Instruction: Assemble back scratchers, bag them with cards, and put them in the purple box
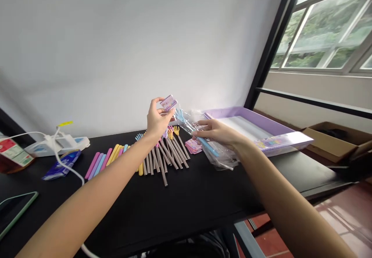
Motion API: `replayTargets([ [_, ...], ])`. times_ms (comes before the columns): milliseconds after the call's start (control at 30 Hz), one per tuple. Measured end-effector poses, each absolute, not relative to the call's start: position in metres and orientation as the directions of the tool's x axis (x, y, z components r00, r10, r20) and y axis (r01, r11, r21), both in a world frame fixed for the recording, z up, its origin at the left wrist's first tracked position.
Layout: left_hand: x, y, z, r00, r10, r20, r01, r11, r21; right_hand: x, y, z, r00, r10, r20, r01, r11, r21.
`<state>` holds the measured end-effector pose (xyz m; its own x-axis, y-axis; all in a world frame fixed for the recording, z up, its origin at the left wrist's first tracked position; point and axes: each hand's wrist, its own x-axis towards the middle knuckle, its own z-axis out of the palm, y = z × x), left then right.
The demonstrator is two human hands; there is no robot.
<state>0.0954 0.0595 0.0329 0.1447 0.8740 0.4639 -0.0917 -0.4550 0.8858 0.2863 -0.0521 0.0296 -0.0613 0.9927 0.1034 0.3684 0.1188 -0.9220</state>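
My left hand, raised over the table, pinches a small purple printed card between thumb and fingers. To its right, my right hand grips a back scratcher with a light blue claw and blue handle. Clear plastic wrap surrounds the scratcher's claw end near my left fingers. Beneath my right hand lie crumpled clear plastic bags. A small pile of pink and purple cards sits between the hands. Several back scratchers with metal rods and coloured claws lie below my left hand, partly covered by my forearm.
Coloured handle tubes line up at left. A purple tray stands at right, a cardboard box beyond it. Farther left are a blue packet, a power strip with white cables, a carton and a phone.
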Motion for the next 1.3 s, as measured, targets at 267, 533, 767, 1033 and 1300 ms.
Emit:
replayTargets([
  [267, 0.183, 0.060, 0.019, 0.431, 0.805, 0.408, 0.142, -0.507, 0.850, 0.388, -0.055, 0.056, 0.445, 0.870, 0.214, 0.368, 0.040, -0.929],
  [533, 0.215, 0.028, -0.004, 0.813, 0.450, 0.370, 0.337, -0.881, 0.332, 0.438, -0.018, 0.019, 0.546, 0.833, 0.089, 0.572, -0.293, -0.766],
  [767, 0.210, 0.031, -0.004, 0.801, 0.449, 0.396, 0.336, -0.884, 0.324, 0.414, -0.014, 0.005, 0.350, 0.937, -0.008, 0.783, -0.297, -0.546],
  [1033, 0.187, 0.028, 0.000, 0.815, 0.428, 0.390, 0.333, -0.898, 0.289, 0.401, -0.018, 0.033, 0.305, 0.952, 0.014, 0.930, -0.295, -0.220],
  [1300, 0.109, 0.037, 0.028, 0.803, 0.429, 0.412, 0.359, -0.902, 0.240, 0.323, -0.001, 0.084, 0.192, 0.881, 0.433, 0.916, -0.002, -0.401],
])
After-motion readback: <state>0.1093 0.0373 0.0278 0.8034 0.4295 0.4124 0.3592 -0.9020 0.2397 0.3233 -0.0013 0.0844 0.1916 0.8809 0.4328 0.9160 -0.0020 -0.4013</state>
